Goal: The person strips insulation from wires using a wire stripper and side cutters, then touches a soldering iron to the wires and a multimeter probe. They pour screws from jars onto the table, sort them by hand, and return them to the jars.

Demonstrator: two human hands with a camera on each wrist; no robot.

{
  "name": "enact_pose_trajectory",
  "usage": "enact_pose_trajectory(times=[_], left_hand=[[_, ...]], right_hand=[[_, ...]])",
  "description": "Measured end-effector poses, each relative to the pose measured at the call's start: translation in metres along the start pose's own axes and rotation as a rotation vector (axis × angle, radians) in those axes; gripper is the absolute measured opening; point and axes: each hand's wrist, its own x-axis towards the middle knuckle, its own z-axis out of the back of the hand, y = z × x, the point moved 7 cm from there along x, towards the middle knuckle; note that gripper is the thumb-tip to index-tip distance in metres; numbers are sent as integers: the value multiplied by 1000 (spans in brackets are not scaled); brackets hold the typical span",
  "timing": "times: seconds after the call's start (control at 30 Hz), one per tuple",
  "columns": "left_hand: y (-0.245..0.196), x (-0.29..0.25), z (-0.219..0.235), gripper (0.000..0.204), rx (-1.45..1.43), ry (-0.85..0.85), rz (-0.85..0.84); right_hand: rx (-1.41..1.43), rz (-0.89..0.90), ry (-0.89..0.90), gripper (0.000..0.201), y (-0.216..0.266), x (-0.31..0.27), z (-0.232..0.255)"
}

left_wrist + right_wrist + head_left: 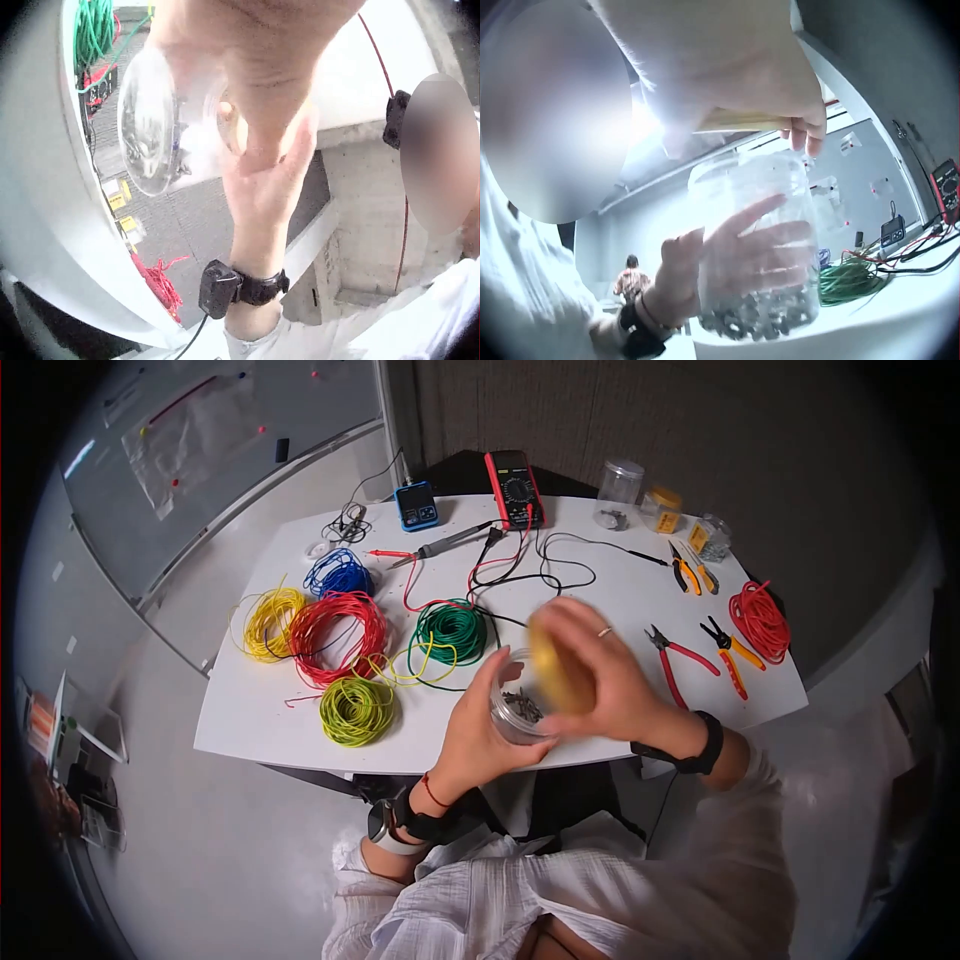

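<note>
My left hand (478, 732) grips a clear plastic jar (754, 176) from the side, with its fingers spread round the wall. Small grey metal pieces (761, 315), like screws, cover the jar's bottom. In my right hand (615, 685) is a gold-yellow lid (556, 672), blurred in the head view and tilted on edge above the jar. The jar's mouth shows uncovered beside it. From the right wrist view, the lid's edge lies under the palm, apart from the rim. Both hands are over the table's front edge.
Coils of red wire (338, 640), green wire (450, 632), yellow wire and blue wire lie on the left of the white table (240, 710). A multimeter (516, 490) and soldering iron (455, 542) are behind. Pliers (670, 665), wire strippers (733, 657) and other jars (618, 495) occupy the right.
</note>
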Motion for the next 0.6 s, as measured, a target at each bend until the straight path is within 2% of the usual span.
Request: enact_pose_trajectory(times=[0.07, 0.13, 0.17, 0.2, 0.27, 0.33, 0.43, 0.47, 0.57, 0.6], left_hand=[[-3, -7, 1, 97, 38, 33, -15], [-7, -12, 6, 100, 65, 28, -23], [-7, -16, 9, 101, 38, 4, -13], [-7, -19, 12, 103, 11, -18, -4], [-5, -20, 12, 105, -2, -13, -12], [-6, -20, 11, 108, -19, -2, -29], [-5, -21, 13, 104, 18, -17, -35], [-2, -22, 14, 104, 28, -12, -20], [9, -29, 16, 105, 23, 7, 25], [13, -30, 15, 106, 9, 14, 47]], right_hand=[[650, -330, -209, 75, -30, -9, 14], [1179, -766, -22, 55, -69, -30, -9], [1356, -913, 111, 50, -78, -40, -22], [1360, -919, 109, 50, -84, -40, -27], [1516, -1283, 310, 52, -88, -59, -56], [1435, -1314, 319, 52, -101, -63, -71], [992, -1316, 496, 57, -119, -65, -71], [997, -1322, 487, 57, -116, -65, -64], [344, -1141, 328, 57, -135, -62, -25], [343, -1146, 327, 57, -134, -72, -21]])
